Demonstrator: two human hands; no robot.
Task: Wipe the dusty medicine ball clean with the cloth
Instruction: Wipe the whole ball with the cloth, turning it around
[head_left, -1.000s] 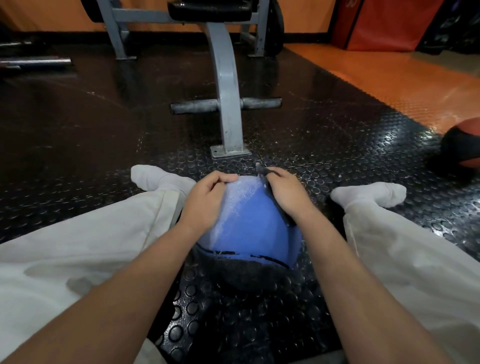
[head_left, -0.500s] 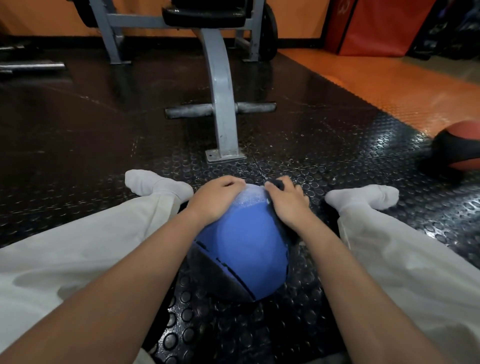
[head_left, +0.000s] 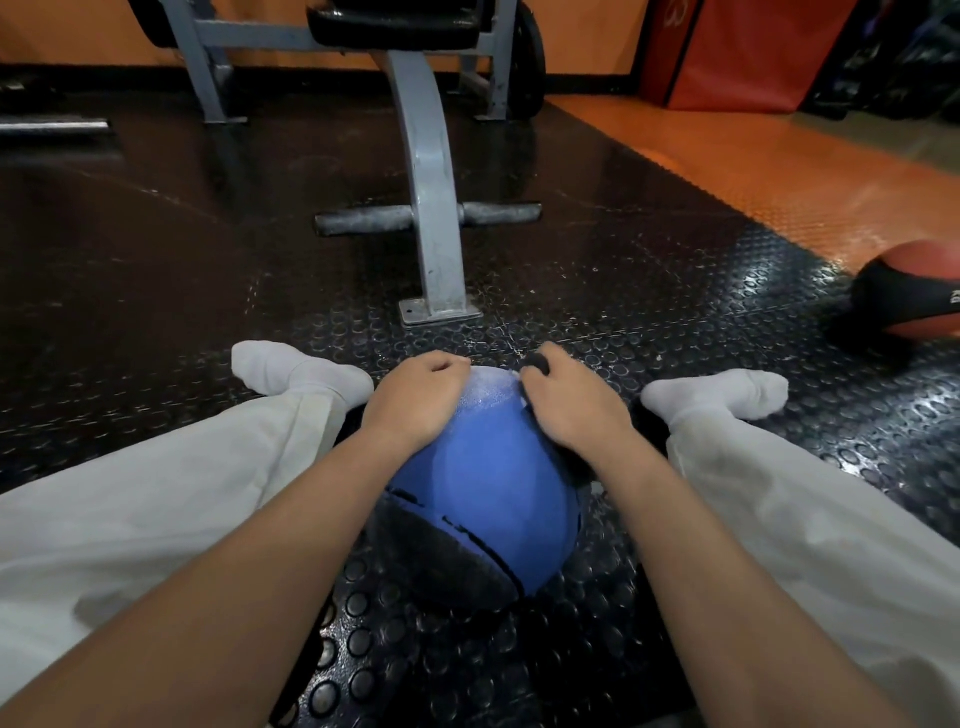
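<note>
clearly the medicine ball (head_left: 488, 499) sits low centre in the frame, on the floor (head_left: 675, 291) between the legs (head_left: 182, 499). i judge it heavy, firm and grippy. the left hand (head_left: 415, 402) cups its dusty top, which is the best hold; the right hand (head_left: 569, 405) clamps the cloth (head_left: 537, 364) on it.

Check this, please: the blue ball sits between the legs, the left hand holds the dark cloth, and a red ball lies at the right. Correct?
One point is wrong. The head view shows the dark cloth in the right hand; the left hand holds only the blue ball. The red ball at the right and the rest are correct.
</note>
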